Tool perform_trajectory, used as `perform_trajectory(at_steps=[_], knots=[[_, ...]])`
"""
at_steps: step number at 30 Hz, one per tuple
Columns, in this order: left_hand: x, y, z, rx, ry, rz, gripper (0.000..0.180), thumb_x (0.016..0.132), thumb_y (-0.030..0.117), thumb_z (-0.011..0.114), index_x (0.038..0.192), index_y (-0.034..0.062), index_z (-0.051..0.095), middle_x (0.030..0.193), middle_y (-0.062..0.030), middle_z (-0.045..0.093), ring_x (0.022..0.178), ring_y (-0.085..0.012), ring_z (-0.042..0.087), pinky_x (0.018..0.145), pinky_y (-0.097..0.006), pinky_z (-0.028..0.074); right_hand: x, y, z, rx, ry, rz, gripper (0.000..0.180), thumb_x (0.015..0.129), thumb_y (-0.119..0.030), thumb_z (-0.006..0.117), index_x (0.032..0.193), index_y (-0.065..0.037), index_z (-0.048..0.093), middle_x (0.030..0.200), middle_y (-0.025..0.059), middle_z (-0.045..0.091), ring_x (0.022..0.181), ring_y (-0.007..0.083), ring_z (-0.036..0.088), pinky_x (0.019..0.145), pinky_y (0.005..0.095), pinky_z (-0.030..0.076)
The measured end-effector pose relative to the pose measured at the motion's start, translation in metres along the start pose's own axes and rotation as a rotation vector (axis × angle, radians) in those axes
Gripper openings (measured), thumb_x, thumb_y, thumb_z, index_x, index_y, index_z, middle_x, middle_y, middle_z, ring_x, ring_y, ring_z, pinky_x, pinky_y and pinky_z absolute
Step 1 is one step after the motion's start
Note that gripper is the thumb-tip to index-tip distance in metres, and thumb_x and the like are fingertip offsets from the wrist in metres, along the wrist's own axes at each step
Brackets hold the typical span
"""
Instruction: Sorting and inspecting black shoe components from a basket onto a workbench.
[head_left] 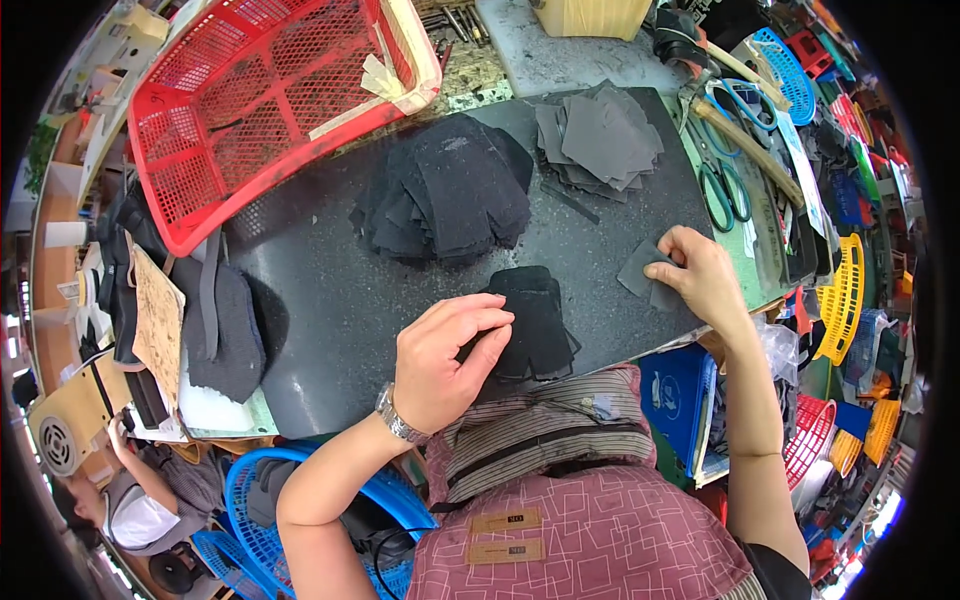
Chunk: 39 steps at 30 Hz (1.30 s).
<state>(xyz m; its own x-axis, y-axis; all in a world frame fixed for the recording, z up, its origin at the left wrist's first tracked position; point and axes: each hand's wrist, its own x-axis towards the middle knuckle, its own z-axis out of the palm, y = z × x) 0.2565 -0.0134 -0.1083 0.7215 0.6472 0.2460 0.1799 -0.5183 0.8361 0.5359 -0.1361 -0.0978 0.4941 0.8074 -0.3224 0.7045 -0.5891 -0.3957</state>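
Observation:
A small stack of black fabric pieces [537,325] lies near the table's front edge. Over its left side is my left hand [445,355], thumb and fingertips pinched together; whether a piece is between them I cannot make out. To the right, my right hand [705,275] pinches a small dark grey piece [640,268] low over the table, with another grey piece partly under the fingers. A large heap of black fabric pieces [450,190] is further back. Beyond the right hand sits a loose pile of grey pieces [605,140], with a thin dark strip beside it.
The dark tabletop [330,300] carries the piles. A red plastic basket [270,110] stands at the back left. Green-handled scissors [725,190] and a hammer [750,150] lie along the right side. Blue baskets [260,500] stand below left, where another person [150,510] sits.

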Motion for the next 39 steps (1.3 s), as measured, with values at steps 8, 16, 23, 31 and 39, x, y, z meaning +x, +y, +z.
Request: perform_trajectory(at_steps=[8, 16, 23, 31, 39], knots=[[-0.011, 0.011, 0.011, -0.638, -0.121, -0.501, 0.056, 0.083, 0.004, 0.066, 0.132, 0.0063, 0.040, 0.083, -0.0053, 0.064, 0.074, -0.0099, 0.061, 0.068, -0.024, 0.051, -0.031, -0.076, 0.037, 0.860, -0.289, -0.329, 0.029, 0.073, 0.002, 0.071, 0.100, -0.003, 0.061, 0.097, 0.0022, 0.051, 0.073, 0.0063, 0.048, 0.066, 0.0237, 0.044], [-0.024, 0.002, 0.005, -0.447, -0.192, -0.669, 0.061, 0.085, 0.001, 0.064, 0.137, 0.0086, 0.032, 0.075, -0.0033, 0.063, 0.065, -0.0077, 0.060, 0.059, -0.023, 0.049, -0.042, -0.068, 0.077, 0.990, -0.062, -0.422, 0.027, 0.080, 0.010, 0.059, 0.104, -0.002, 0.061, 0.117, 0.0063, 0.047, 0.082, 0.0058, 0.050, 0.071, 0.0214, 0.043], [-0.027, 0.000, 0.000, 0.255, -0.107, 0.349, 0.057, 0.080, 0.001, 0.065, 0.132, 0.0042, 0.041, 0.070, -0.0068, 0.062, 0.057, -0.0179, 0.062, 0.054, -0.028, 0.049, -0.047, -0.073, 0.066, 1.598, -0.244, -0.168, 0.023, 0.080, 0.010, 0.059, 0.098, -0.003, 0.061, 0.113, 0.0068, 0.051, 0.095, 0.0122, 0.053, 0.081, 0.0256, 0.046], [-0.034, 0.013, -0.004, -0.181, -0.143, -0.071, 0.061, 0.078, -0.003, 0.066, 0.132, 0.0025, 0.039, 0.069, -0.0055, 0.061, 0.056, -0.0158, 0.061, 0.052, -0.026, 0.047, -0.056, -0.066, 0.069, 1.170, 0.187, -0.541, 0.071, 0.078, -0.014, 0.074, 0.137, -0.006, 0.036, 0.135, 0.0127, 0.040, 0.109, 0.0232, 0.052, 0.095, 0.0341, 0.044], [-0.024, 0.004, 0.000, -0.360, -0.175, -0.440, 0.068, 0.079, 0.002, 0.066, 0.138, 0.0059, 0.031, 0.071, -0.0062, 0.065, 0.061, -0.0132, 0.063, 0.058, -0.025, 0.049, -0.041, -0.076, 0.061, 1.130, -0.265, -0.080, 0.025, 0.081, -0.013, 0.070, 0.100, 0.000, 0.062, 0.073, -0.0011, 0.061, 0.067, 0.0033, 0.054, 0.061, 0.0201, 0.044]])
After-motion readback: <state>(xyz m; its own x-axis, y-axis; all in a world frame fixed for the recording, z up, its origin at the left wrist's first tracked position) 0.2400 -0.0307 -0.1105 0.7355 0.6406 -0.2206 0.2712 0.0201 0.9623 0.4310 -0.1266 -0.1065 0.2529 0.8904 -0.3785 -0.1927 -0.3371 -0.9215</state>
